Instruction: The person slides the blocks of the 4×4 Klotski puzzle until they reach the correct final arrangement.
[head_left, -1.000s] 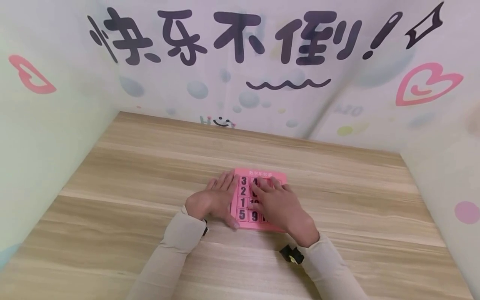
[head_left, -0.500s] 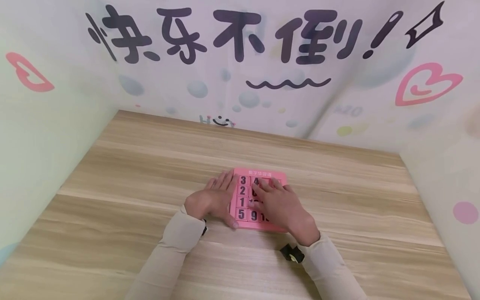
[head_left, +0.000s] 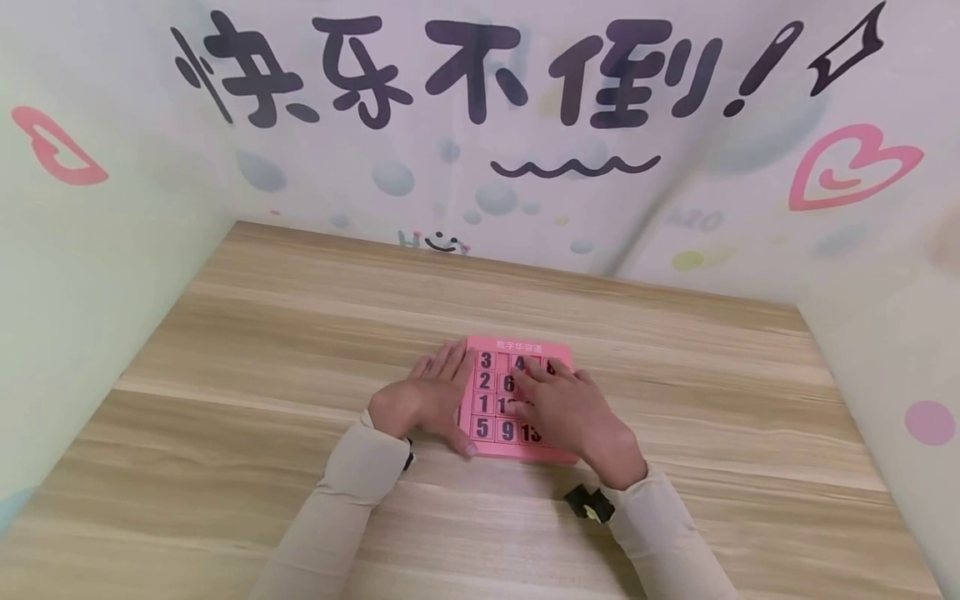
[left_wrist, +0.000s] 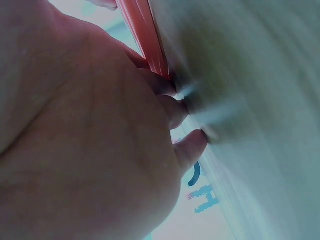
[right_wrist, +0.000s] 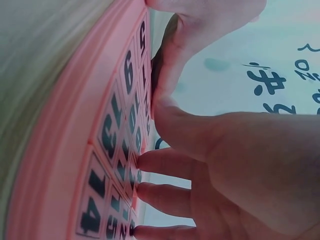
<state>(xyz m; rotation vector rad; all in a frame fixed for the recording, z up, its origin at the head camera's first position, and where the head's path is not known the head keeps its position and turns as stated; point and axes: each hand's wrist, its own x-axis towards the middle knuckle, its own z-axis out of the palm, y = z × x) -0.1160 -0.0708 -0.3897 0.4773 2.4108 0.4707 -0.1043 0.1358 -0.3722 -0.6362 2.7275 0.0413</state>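
A pink sliding number puzzle lies flat on the wooden table, its tiles marked with black numerals. My left hand rests along its left side, fingers straight and thumb by the front left corner. In the left wrist view, fingertips touch the table beside the puzzle's pink edge. My right hand lies over the right half with extended fingers. Its fingertips press on tiles in the back rows. The 4 tile is under a fingertip, with a vacant slot between it and the 3 tile. Several tiles are hidden under this hand.
Wood-grain table surrounds the puzzle. A printed white backdrop with large dark characters stands along the back edge, and pale walls rise at both sides. A black strap piece shows at the right wrist.
The 4 tile has slid right, opening a slot beside the 3. My right hand has shifted slightly right, uncovering more of the 6 and 13 tiles. The left hand stays in place.
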